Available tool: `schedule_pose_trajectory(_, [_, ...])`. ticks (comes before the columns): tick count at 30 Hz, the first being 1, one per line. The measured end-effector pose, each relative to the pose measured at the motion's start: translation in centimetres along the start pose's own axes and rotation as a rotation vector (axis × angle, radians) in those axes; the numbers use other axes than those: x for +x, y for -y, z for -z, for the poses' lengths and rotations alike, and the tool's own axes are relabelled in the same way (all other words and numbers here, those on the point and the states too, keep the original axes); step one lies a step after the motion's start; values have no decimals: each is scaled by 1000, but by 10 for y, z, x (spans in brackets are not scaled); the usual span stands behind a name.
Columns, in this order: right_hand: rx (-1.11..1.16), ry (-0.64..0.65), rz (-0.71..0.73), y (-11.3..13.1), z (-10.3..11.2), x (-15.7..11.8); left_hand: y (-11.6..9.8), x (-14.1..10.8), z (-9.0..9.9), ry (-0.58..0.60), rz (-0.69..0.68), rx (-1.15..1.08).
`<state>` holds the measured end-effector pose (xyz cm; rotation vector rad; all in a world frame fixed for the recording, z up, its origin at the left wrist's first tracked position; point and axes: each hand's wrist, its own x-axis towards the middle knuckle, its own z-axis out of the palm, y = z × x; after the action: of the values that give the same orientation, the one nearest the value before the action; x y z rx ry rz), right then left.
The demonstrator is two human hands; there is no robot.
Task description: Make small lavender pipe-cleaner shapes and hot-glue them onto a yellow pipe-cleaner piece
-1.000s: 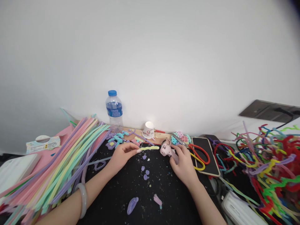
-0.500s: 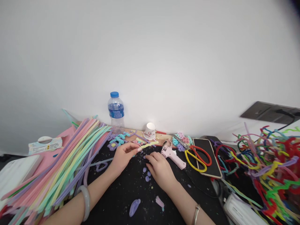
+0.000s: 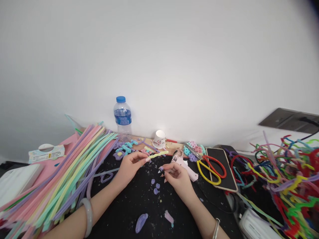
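Between the thumb and fingers of my left hand (image 3: 134, 164) is a pale yellow fuzzy stem (image 3: 159, 154), pointing right toward the paper cup. My right hand (image 3: 175, 174) pinches a small purple piece (image 3: 161, 169) at its fingertips, just left of the pink glue gun (image 3: 185, 166). Several small purple pieces (image 3: 156, 191) lie on the black mat (image 3: 124, 205) below the hands. Nearer the front edge are a larger purple piece (image 3: 141, 223) and a pale pink piece (image 3: 169, 218).
Fuzzy stems (image 3: 74, 172) are heaped at left, with tangled coloured ones (image 3: 294, 186) at right. A bottle (image 3: 122, 116) and a paper cup (image 3: 159, 139) stand by the wall. Scissors (image 3: 209, 169) overlap a phone (image 3: 220, 166). Crocheted-looking flowers (image 3: 193, 152) lie behind the glue gun.
My right hand has lifted and shifted slightly right, now with a small purple piece at its fingertips. My left hand stays nearly in place with the yellow stem.
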<state>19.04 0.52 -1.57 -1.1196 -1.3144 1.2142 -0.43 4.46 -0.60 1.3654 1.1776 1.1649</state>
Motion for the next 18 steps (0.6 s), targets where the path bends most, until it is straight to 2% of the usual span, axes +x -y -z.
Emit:
schedule_pose_trajectory(3, [190, 16, -52, 4, -4, -1, 0, 0, 0, 0, 5, -9])
schedule_pose_trajectory(6, [285, 31, -65, 10, -6, -2, 1, 1, -1, -1, 7, -17])
schedule_pose_trajectory(11, [244, 72, -71, 10, -3, -2, 0, 0, 0, 7, 5, -5])
schedule_pose_trajectory(18, [269, 33, -138, 10, -1, -3, 0, 1, 0, 5, -1, 22])
